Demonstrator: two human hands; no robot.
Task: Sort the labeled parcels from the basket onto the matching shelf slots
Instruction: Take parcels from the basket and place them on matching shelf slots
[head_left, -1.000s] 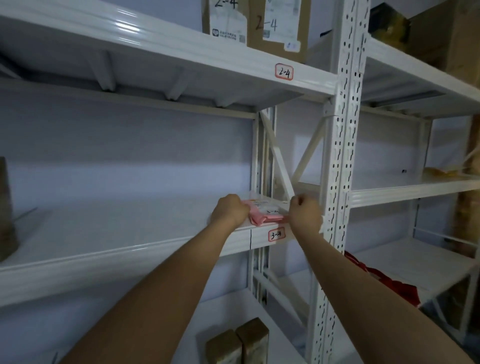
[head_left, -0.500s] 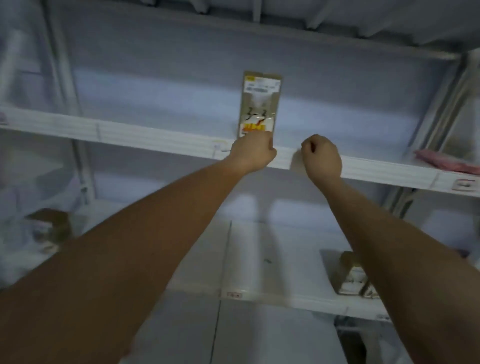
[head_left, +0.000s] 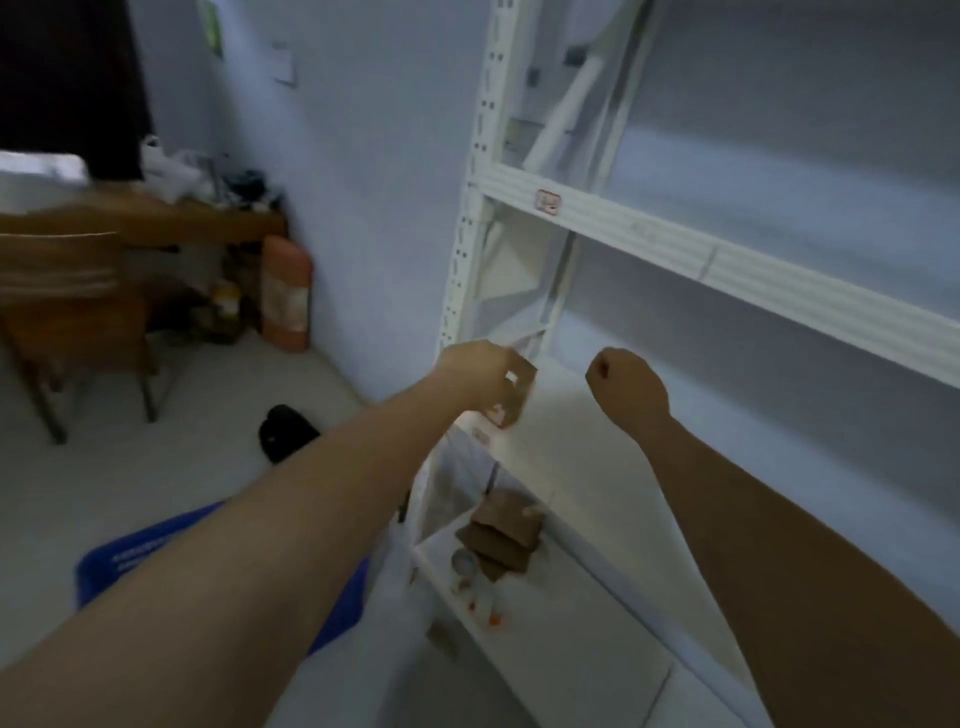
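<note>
The left hand (head_left: 480, 371) has its fingers gripping a brown parcel (head_left: 514, 392) at the left end of the shelf (head_left: 597, 415); the right hand (head_left: 626, 387) is fisted, holding nothing. More brown parcels (head_left: 501, 535) lie on the shelf below.

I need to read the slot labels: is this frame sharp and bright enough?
Head view: dim and bluish, motion-blurred throughout; the red-bordered slot label on the white metal shelf is unreadable, the small brown cardboard parcel in the left hand is smeared, and wide-angle distortion bends the uprights.

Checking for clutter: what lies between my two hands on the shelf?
Head view: only bare white shelf board between the left hand, gripping a small brown cardboard parcel, and the fisted right hand.
</note>
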